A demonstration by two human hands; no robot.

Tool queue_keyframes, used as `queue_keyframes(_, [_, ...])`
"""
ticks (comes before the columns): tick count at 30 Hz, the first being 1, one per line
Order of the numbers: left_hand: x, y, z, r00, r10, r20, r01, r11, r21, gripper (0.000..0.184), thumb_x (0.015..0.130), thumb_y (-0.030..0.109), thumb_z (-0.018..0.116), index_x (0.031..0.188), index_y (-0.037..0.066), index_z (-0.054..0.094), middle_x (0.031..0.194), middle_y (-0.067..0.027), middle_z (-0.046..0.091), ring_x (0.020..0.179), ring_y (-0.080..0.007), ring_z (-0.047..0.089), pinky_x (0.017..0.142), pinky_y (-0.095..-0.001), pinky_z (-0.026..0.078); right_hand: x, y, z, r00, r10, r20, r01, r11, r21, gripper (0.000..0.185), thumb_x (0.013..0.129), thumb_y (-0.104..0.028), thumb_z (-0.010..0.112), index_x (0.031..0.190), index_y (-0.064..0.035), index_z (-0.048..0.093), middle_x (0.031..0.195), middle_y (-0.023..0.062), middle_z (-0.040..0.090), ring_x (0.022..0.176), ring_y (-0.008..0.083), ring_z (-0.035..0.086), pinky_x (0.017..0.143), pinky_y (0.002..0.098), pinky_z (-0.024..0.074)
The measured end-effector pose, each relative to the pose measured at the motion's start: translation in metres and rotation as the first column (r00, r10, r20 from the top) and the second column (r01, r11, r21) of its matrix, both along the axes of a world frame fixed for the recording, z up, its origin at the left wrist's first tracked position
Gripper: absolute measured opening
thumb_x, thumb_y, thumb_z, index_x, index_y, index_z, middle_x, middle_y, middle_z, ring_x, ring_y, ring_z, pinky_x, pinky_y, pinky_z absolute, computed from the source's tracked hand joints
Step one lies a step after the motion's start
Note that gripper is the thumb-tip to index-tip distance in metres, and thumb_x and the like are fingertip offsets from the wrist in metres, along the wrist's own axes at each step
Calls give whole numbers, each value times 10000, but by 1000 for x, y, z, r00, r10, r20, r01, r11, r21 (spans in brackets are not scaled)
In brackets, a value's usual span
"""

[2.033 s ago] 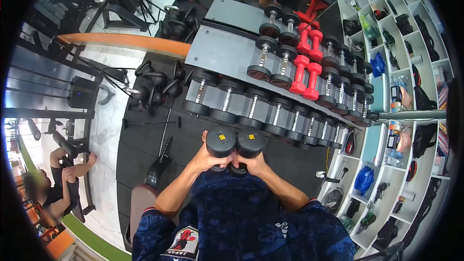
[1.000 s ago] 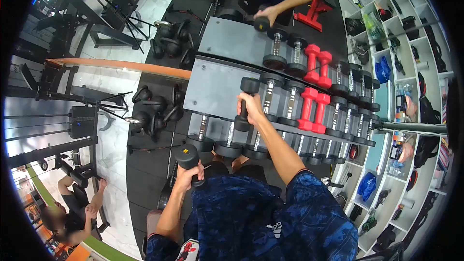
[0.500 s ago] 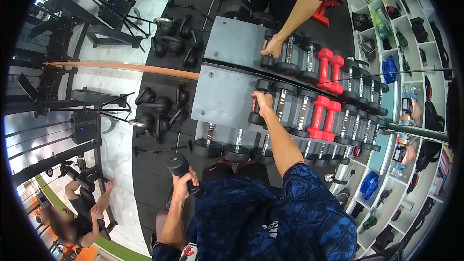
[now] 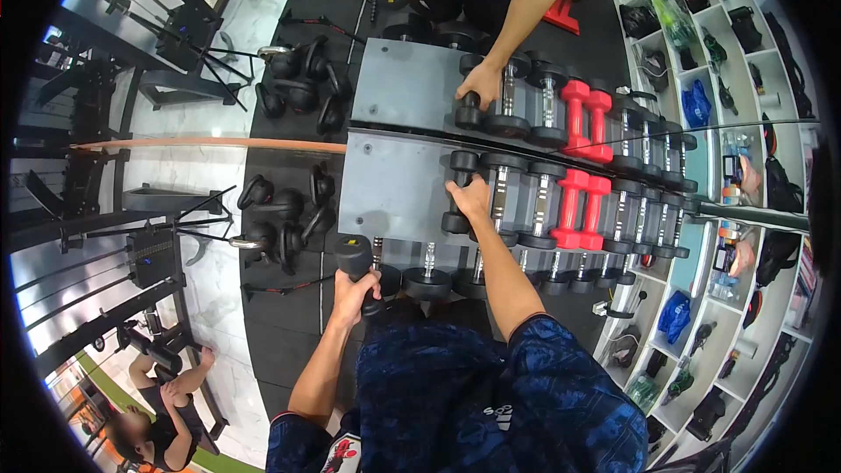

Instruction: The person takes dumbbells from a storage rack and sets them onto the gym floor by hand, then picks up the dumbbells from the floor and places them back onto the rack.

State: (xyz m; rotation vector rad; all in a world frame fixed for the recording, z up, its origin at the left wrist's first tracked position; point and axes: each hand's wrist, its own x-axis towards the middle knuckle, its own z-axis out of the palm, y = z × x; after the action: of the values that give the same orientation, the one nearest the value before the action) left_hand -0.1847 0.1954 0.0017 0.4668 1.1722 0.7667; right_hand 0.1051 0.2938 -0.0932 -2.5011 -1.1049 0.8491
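Observation:
My left hand (image 4: 354, 295) is wrapped round the handle of a black dumbbell (image 4: 354, 256), held upright off the rack near its front left corner. My right arm reaches forward to the rack's top. There my right hand (image 4: 471, 197) straddles the handle of another black dumbbell (image 4: 463, 162), thumb and fingers on either side of it. That dumbbell lies on the grey top plate (image 4: 399, 184), at the left end of a row. Beside it stand black dumbbells with chrome handles (image 4: 500, 193) and a pair of red dumbbells (image 4: 571, 208).
A mirror behind the rack reflects my arms and the weights. Several kettlebells (image 4: 282, 203) stand on the floor to the left. White shelves (image 4: 692, 346) with bags and bottles line the right. Another person (image 4: 166, 420) sits at the lower left, beside gym machines.
My left hand has moved up and right with its dumbbell, closer to the rack, and now shows in the mirror. My right hand stays at its dumbbell, its fingers looser. The view has shifted slightly.

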Motion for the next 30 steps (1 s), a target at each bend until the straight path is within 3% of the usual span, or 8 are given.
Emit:
queue_keyframes(4, [17, 25, -2, 998, -54, -15, 54, 998, 39, 48, 753, -22, 582, 756, -1, 539, 601, -63, 542, 463, -143, 513, 475, -285, 423, -1, -1, 2, 973, 164, 161, -159, 986, -39, 627, 759, -487, 665, 1012, 82, 589, 1007, 264, 616, 930, 423, 624, 823, 457, 510])
queue_keyframes(8, [37, 46, -28, 990, -140, -2, 139, 988, 70, 128, 761, -25, 547, 868, 12, 486, 643, -60, 519, 548, -153, 527, 518, -284, 438, -4, -4, 2, 945, 241, 223, -230, 970, -73, 657, 832, -513, 597, 1030, 111, 540, 1006, 277, 594, 928, 428, 624, 798, 465, 525])
queue_keyframes(15, [104, 94, -56, 956, -246, -159, 267, 955, 128, 280, 856, 54, 597, 1077, 36, 426, 810, -46, 517, 636, -140, 539, 578, -304, 468, 2, 0, -14, 984, 173, 29, -168, 977, -134, 796, 848, -616, 506, 1143, 121, 449, 1155, 331, 519, 1037, 466, 560, 873, 479, 482])
queue_keyframes(18, [124, 104, -98, 864, -295, -409, 399, 895, 199, 354, 853, 64, 616, 1145, 3, 426, 900, -87, 565, 778, -194, 584, 681, -331, 489, 1, 0, -7, 990, 143, -3, -142, 976, -163, 795, 850, -621, 499, 1145, 116, 450, 1169, 322, 517, 1052, 466, 554, 885, 493, 470])
queue_keyframes(19, [135, 110, -76, 817, -304, -489, 424, 893, 153, 477, 841, 56, 627, 1249, -22, 392, 1042, -160, 590, 959, -264, 587, 815, -354, 474, 0, 1, -3, 991, 136, -11, -136, 975, -175, 798, 849, -624, 496, 1146, 115, 451, 1174, 321, 516, 1056, 465, 554, 884, 495, 470])
queue_keyframes(22, [152, 121, -79, 735, -420, -532, 520, 853, 44, 550, 836, 57, 627, 1309, -28, 358, 1148, -218, 572, 1066, -300, 564, 894, -368, 446, 3, 5, 6, 989, 134, -58, -144, 965, -218, 779, 872, -606, 468, 1174, 112, 441, 1219, 320, 494, 1094, 456, 540, 915, 496, 451])
queue_keyframes(26, [168, 116, -106, 682, -377, -626, 541, 837, 85, 528, 815, 19, 601, 1288, -27, 369, 1133, -232, 569, 1065, -325, 569, 896, -387, 445, 12, 10, 9, 981, 123, -150, -162, 946, -282, 738, 894, -535, 459, 1240, 114, 399, 1289, 300, 454, 1154, 437, 509, 969, 476, 419])
queue_keyframes(30, [171, 120, -87, 637, -412, -652, 583, 811, 57, 529, 795, 9, 603, 1275, -24, 380, 1141, -244, 562, 1078, -356, 562, 899, -401, 443, 18, 12, -1, 966, 115, -231, -189, 927, -325, 743, 865, -491, 489, 1285, 109, 360, 1354, 269, 407, 1197, 410, 486, 1005, 467, 393])
